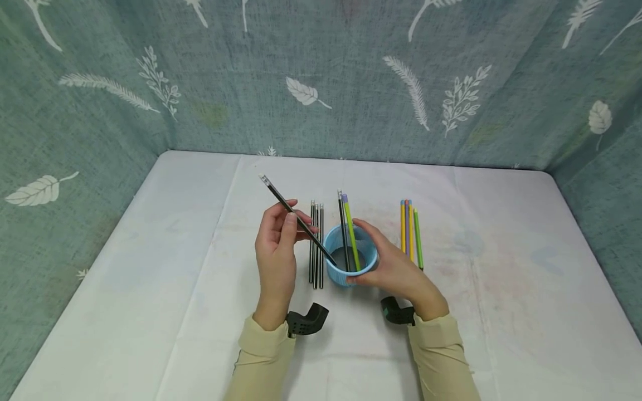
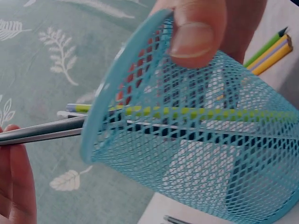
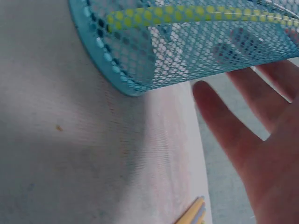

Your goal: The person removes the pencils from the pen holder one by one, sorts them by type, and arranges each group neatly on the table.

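Observation:
My left hand (image 1: pixel 277 245) pinches a black pencil (image 1: pixel 275 191) between thumb and fingers. The pencil slants down to the right, eraser end up, its lower end inside the mouth of a light-blue mesh pencil cup (image 1: pixel 341 280). Around the cup's right side, my right hand (image 1: pixel 401 271) grips it, thumb near and fingers far. Another black pencil (image 1: pixel 342 223) and a green pencil (image 1: pixel 349 221) stand leaning in the cup. In the left wrist view the held pencil (image 2: pixel 42 133) crosses the cup's rim (image 2: pixel 103 100). The right wrist view shows the cup's base (image 3: pixel 107 77) above the white cloth.
Three black pencils (image 1: pixel 315 270) lie side by side left of the cup. To its right lie yellow and purple pencils (image 1: pixel 407 223) and a green pencil (image 1: pixel 418 239). A white cloth covers the table (image 1: pixel 200 312); a leaf-patterned green curtain (image 1: pixel 341 83) hangs behind it.

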Motion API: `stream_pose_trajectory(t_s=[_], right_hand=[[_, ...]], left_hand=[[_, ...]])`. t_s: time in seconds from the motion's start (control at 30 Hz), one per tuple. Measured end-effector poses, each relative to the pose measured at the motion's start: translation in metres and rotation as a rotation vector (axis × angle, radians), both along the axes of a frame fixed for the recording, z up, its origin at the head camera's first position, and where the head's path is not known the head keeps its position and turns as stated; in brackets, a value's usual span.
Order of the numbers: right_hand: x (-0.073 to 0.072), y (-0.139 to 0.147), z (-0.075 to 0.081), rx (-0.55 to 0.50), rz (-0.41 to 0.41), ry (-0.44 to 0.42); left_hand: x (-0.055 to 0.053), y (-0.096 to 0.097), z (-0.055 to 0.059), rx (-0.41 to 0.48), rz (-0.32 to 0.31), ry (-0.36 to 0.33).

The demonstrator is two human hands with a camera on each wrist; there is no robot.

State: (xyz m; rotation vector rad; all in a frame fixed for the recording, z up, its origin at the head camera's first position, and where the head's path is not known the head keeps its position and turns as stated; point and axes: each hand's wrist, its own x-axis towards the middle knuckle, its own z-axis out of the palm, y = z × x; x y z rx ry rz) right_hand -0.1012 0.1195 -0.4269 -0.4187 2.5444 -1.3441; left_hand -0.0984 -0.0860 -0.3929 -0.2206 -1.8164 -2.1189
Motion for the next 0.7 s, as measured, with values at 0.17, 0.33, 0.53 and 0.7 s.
stream_pose_trajectory(t_s=[0.17,0.33,0.53,0.7], right_hand=[[-0.001,-0.002,-0.002,-0.011,-0.023,0.014],[0.001,-0.001,-0.001,-0.007,-0.062,0.02],[-0.001,0.004,-0.001,0.012,-0.092,0.039],[-0.003,0.005,-0.003,-0.018,-0.096,0.015]], left_hand=[[0.0,-0.006,0.004,0.062,0.053,0.021],[0.0,-0.013,0.007,0.106,0.105,0.029],[-0.001,-0.017,0.008,0.082,0.093,0.004],[0.004,-0.017,0.016,0.022,0.087,-0.047]])
